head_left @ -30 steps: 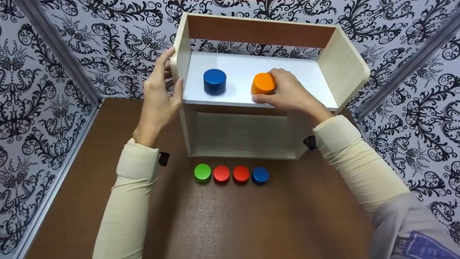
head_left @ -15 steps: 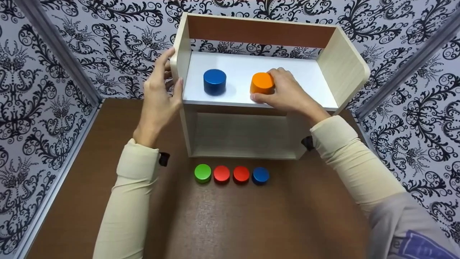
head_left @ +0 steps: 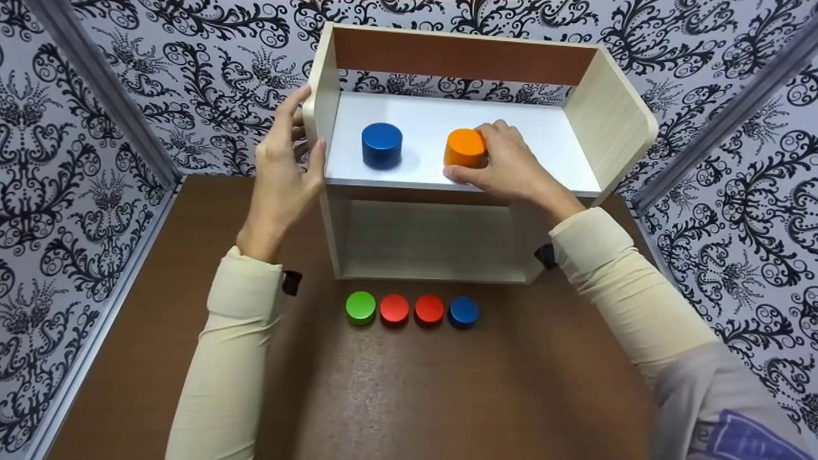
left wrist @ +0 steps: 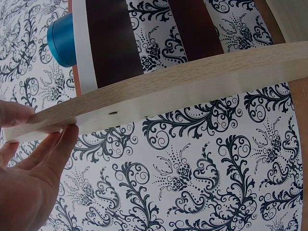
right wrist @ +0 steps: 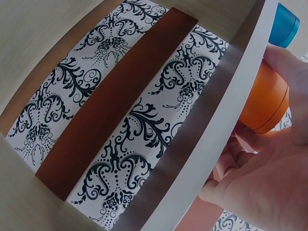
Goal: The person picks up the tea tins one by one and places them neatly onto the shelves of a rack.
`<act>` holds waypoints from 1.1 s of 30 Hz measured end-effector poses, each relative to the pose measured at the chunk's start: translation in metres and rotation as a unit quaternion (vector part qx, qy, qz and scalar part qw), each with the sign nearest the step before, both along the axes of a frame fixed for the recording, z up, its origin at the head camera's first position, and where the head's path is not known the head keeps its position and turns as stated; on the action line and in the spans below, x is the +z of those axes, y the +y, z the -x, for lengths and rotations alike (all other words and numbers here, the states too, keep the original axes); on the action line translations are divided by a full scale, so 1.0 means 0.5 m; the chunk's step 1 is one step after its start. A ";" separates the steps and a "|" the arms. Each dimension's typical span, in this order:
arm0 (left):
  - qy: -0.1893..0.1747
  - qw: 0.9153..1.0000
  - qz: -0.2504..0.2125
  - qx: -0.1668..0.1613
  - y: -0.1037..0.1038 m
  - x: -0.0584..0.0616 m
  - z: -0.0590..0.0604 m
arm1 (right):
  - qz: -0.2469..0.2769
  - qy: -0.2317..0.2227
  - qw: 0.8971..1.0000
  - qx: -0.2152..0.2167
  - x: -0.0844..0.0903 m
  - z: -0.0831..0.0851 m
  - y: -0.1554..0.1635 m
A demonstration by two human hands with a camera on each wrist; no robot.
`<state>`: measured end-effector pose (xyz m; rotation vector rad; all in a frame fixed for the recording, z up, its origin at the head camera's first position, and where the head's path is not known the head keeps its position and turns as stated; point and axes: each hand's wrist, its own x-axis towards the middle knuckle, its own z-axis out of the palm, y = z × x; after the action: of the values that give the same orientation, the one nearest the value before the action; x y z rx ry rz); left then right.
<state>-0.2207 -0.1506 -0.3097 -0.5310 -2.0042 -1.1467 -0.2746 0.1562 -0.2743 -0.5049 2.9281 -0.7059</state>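
Observation:
My right hand (head_left: pixel 511 163) grips an orange cylinder (head_left: pixel 464 148) on the white upper shelf (head_left: pixel 422 118), thumb at its front and fingers behind its right side. In the right wrist view the same orange cylinder (right wrist: pixel 267 98) shows beyond the shelf's white edge. To its left on the shelf stands a blue cylinder (head_left: pixel 382 146), apart from the hand. My left hand (head_left: pixel 284 163) holds the front edge of the left side panel (head_left: pixel 323 83), thumb inside and fingers outside. The left wrist view shows those fingers (left wrist: pixel 60 149) against the panel's edge (left wrist: pixel 144 91).
On the brown table (head_left: pixel 396 396) before the shelf unit lie a green cylinder (head_left: pixel 361 307), a red cylinder (head_left: pixel 394 310), a second red cylinder (head_left: pixel 429 309) and a small blue cylinder (head_left: pixel 463 312) in a row. The lower compartment (head_left: pixel 428 239) faces forward. Patterned walls (head_left: pixel 115 83) enclose the table.
My right hand has shifted slightly left along the shelf with the orange cylinder, mostly in the first half second. My left hand and the row on the table stay put.

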 end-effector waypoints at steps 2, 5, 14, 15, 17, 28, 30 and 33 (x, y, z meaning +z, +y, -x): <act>0.000 1.000 0.000 0.000 0.000 0.000 -0.001 | 0.000 0.001 1.000 -0.002 0.000 -0.001 0.000; -0.001 1.000 0.000 0.000 0.000 -0.001 -0.001 | 0.001 0.004 1.000 -0.004 -0.001 -0.002 -0.001; 0.000 1.000 0.003 -0.002 0.000 -0.001 -0.001 | 0.016 0.001 1.000 -0.010 -0.004 -0.008 0.008; 0.001 1.000 0.005 -0.002 -0.001 -0.001 -0.001 | 0.019 0.003 1.000 -0.009 -0.004 -0.009 0.010; 0.002 1.000 0.007 -0.002 0.000 -0.001 -0.001 | 0.025 0.009 1.000 -0.005 -0.005 -0.012 0.015; -0.019 1.000 -0.011 0.002 0.004 0.004 -0.006 | 0.067 0.034 0.997 -0.001 -0.008 -0.041 0.048; -0.021 1.000 -0.013 0.003 0.004 0.004 -0.006 | 0.074 0.041 0.996 0.002 -0.011 -0.048 0.054; -0.020 1.000 -0.013 0.004 0.003 0.002 -0.006 | 0.084 0.061 0.995 0.012 -0.014 -0.058 0.063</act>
<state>-0.2176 -0.1489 -0.3085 -0.4907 -2.0212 -1.1860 -0.2458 0.1875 -0.2815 -0.6188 2.9828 -0.9559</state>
